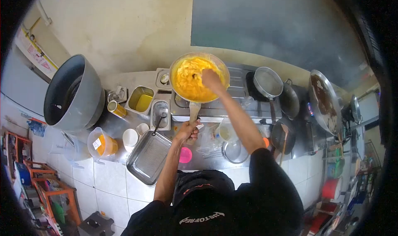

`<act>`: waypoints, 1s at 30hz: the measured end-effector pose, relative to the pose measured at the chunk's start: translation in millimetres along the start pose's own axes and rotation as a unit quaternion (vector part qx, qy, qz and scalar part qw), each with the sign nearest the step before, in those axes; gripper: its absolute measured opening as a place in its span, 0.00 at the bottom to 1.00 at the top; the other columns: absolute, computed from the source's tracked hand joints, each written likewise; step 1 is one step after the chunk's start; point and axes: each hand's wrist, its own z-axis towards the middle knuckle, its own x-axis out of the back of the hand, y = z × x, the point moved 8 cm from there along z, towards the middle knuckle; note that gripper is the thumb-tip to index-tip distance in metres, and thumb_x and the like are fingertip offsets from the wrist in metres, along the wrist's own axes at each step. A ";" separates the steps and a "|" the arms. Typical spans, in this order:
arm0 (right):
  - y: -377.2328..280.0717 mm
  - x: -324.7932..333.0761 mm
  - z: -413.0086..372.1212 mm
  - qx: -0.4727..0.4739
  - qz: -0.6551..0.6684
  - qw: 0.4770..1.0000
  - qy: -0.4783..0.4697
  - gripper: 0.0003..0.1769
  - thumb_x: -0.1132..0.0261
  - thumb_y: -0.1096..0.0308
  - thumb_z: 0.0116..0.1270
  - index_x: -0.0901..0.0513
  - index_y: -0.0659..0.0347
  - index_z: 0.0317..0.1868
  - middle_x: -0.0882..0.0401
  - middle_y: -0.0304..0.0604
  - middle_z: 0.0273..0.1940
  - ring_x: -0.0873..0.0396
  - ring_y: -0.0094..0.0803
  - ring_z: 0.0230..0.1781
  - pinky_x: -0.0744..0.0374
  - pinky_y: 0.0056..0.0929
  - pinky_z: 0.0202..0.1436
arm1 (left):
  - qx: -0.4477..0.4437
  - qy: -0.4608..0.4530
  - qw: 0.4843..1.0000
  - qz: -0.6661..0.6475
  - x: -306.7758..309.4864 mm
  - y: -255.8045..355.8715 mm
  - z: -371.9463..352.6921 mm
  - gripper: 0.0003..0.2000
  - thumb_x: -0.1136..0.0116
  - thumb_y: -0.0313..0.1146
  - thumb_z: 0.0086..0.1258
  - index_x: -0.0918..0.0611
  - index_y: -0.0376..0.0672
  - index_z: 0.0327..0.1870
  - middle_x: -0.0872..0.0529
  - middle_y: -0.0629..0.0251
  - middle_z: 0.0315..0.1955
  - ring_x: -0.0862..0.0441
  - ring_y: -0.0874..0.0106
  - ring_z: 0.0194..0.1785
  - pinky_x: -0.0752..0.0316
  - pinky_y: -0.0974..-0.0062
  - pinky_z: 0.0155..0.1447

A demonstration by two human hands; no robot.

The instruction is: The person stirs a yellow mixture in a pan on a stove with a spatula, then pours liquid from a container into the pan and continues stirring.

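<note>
A wide pan (177, 91) full of yellow, egg-like food (190, 80) sits on the stove at the back centre. My left hand (188, 131) is wrapped round the pan's pale handle (194, 110), below the pan. Over the right part of the food is my right hand (211, 79), closed in a fist. Whatever it holds is hidden, though a small dark spot shows in the food just left of it. Left of the pan stands a metal container (141, 100) with yellow liquid.
A large grey pot (85, 99) stands far left, near a jug of orange liquid (108, 145). A steel tray (150, 160) lies at the front edge. To the right are a saucepan (268, 82), a dark wok (289, 101) and a large brown-stained pan (325, 101).
</note>
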 end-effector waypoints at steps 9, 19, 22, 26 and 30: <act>-26.9 29.6 -58.7 0.106 0.040 0.969 -0.218 0.09 0.40 0.68 0.53 0.20 0.66 0.30 0.20 0.56 0.29 0.21 0.48 0.29 0.24 0.40 0.34 | 0.045 -0.094 0.994 0.019 28.0 17.2 13.4 0.13 0.45 0.43 0.67 0.29 0.43 0.32 0.40 0.78 0.13 0.46 0.84 0.13 0.46 0.82 0.17; -63.9 -47.4 27.8 -0.207 0.182 0.958 0.078 0.11 0.43 0.71 0.53 0.21 0.70 0.34 0.21 0.65 0.37 0.21 0.54 0.41 0.24 0.43 0.46 | -0.002 -0.036 0.998 0.054 30.4 15.4 19.5 0.15 0.43 0.40 0.66 0.35 0.42 0.32 0.36 0.71 0.14 0.37 0.78 0.12 0.38 0.76 0.14; -50.2 -32.3 35.1 -0.322 0.240 0.903 0.151 0.11 0.42 0.71 0.52 0.20 0.70 0.34 0.21 0.64 0.36 0.20 0.53 0.39 0.22 0.42 0.44 | -0.057 -0.085 0.993 0.054 19.8 15.8 20.5 0.14 0.44 0.40 0.66 0.35 0.44 0.32 0.36 0.72 0.13 0.39 0.80 0.13 0.39 0.78 0.14; 1.7 -69.4 85.2 -0.118 -0.105 0.987 -0.003 0.10 0.40 0.68 0.53 0.19 0.68 0.28 0.19 0.60 0.29 0.18 0.48 0.33 0.21 0.39 0.33 | -0.045 -0.050 0.998 0.019 23.1 14.8 23.9 0.12 0.44 0.40 0.66 0.34 0.46 0.31 0.36 0.73 0.13 0.40 0.81 0.13 0.41 0.78 0.15; -33.1 25.8 2.5 -0.158 0.060 0.979 -0.117 0.15 0.41 0.64 0.58 0.20 0.69 0.22 0.20 0.58 0.27 0.18 0.43 0.29 0.22 0.34 0.33 | -0.038 -0.079 0.996 -0.011 21.9 11.0 29.2 0.13 0.44 0.41 0.66 0.34 0.46 0.31 0.35 0.71 0.13 0.40 0.80 0.13 0.41 0.78 0.14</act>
